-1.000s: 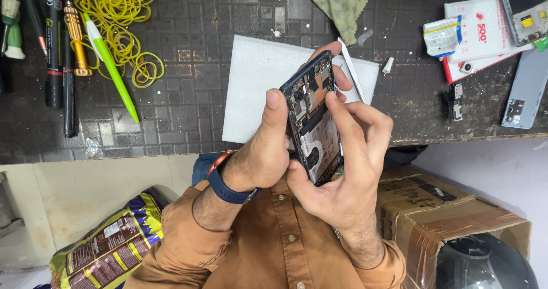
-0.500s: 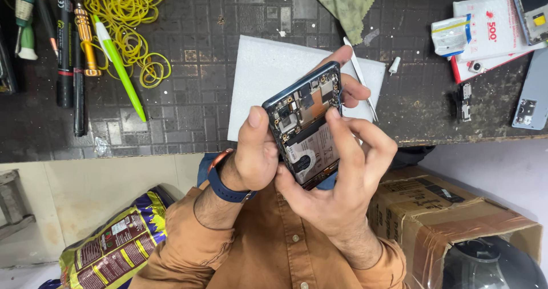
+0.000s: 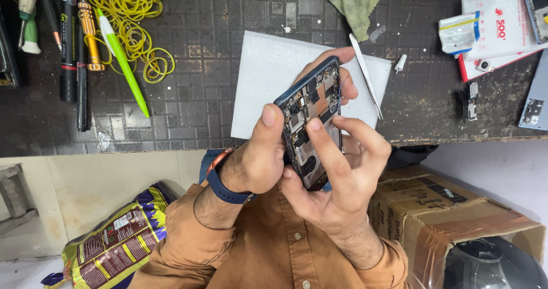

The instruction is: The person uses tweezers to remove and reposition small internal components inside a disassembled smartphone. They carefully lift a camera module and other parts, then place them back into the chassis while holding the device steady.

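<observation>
A dark smartphone (image 3: 311,109) with its back cover off shows its circuit board and small parts. It is held tilted above the edge of the workbench, over my lap. My left hand (image 3: 251,160), with a blue-strapped watch on the wrist, grips the phone's left edge, thumb against the frame near the top. My right hand (image 3: 342,180) cradles the phone from below and from the right. Its index finger lies on the exposed board near the middle, and other fingers curl behind the top right edge.
A white foam pad (image 3: 268,75) lies on the dark tiled bench (image 3: 200,49), a thin metal pry tool (image 3: 366,75) beside it. Yellow rubber bands (image 3: 134,20), a green pen (image 3: 123,60), screwdrivers and markers lie left. Small parts and packets sit right. A cardboard box (image 3: 451,217) stands below.
The phone has tipped further over and shifted slightly. My right index finger has come to rest on the middle of the open board. Both hands keep their hold.
</observation>
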